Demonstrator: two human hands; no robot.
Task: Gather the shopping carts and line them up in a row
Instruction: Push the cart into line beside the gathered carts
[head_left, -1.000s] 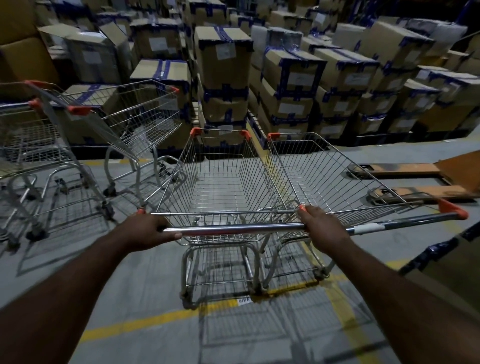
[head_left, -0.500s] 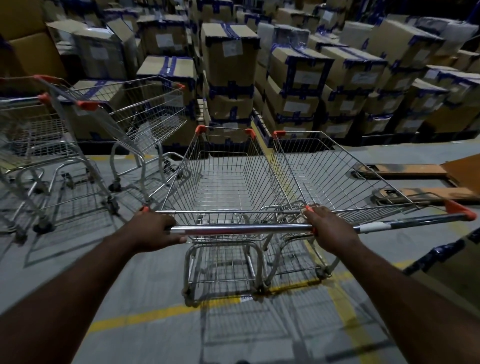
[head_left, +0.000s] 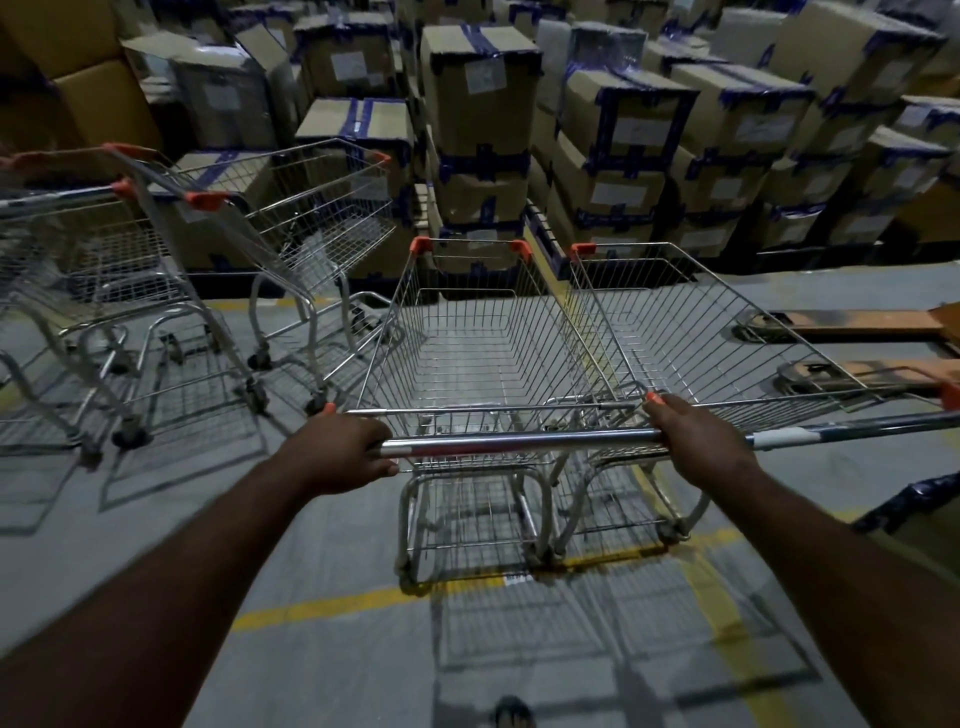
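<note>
Nearest me, both forearms reach out over the grey floor (head_left: 156, 545), where a yellow line (head_left: 337, 605) runs left to right under the near wheels of the cart I hold. My left grip (head_left: 337, 452) is curled tight round the left end of the steel handle bar (head_left: 519, 444). My right grip (head_left: 696, 441) is folded over the bar's right end, fingers closed on it.

Beyond the bar, the held cart (head_left: 483, 364) stands straight ahead, a wire basket with orange caps on its far corners. Just beside it on the right is a second cart (head_left: 717, 332), its basket angling away to the right. The two side walls run so close that I cannot tell whether they touch. That cart's own handle (head_left: 857, 428), with a white band on it, stretches off to the right from beside my right grip.

Well apart on the left stand two more carts, one (head_left: 322, 223) with its basket pointing far and right, the other (head_left: 78, 260) cut off by the left edge. They sit close together and are blurred.

Farther right, two flat brown bars (head_left: 857, 325) lie on the floor. Along the whole far side rise stacked cardboard boxes (head_left: 483, 104), bound in blue tape with white labels.
</note>
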